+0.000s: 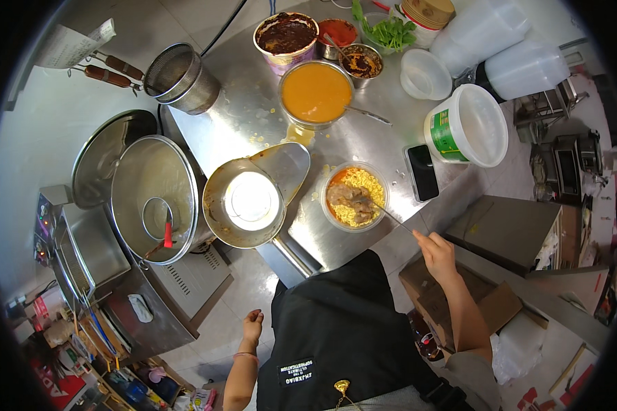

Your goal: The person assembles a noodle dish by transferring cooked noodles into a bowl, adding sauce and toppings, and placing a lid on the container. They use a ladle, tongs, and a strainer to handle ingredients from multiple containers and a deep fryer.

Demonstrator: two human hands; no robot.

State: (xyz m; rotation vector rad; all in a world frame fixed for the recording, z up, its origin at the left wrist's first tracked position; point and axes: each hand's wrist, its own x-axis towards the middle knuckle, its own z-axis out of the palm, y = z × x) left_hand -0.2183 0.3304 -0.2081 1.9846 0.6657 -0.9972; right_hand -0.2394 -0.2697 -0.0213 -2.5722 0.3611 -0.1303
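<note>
My right hand point(434, 255) is closed around the thin handle of a long metal spoon point(395, 220). Its far end dips into a clear round plastic bowl point(386, 183) near the table's front edge, where brownish meat pieces point(346, 196) hide the tip. Beside and beneath the meat lie yellow noodles point(369, 182), with reddish sauce at the left rim. My left hand point(252, 323) hangs low beside my dark apron point(322, 308), fingers curled, nothing visible in it. Left of the bowl is a metal saucepan point(212, 205), a wide metal scoop point(288, 164) against its rim.
Behind the bowl stands a pot of orange liquid point(315, 92) holding a spoon. Sauce tubs point(286, 34) and leafy greens point(391, 33) are farther back. A phone point(421, 172) and white bucket point(483, 127) lie right. A large pot point(154, 147) with a red-handled strainer stands left.
</note>
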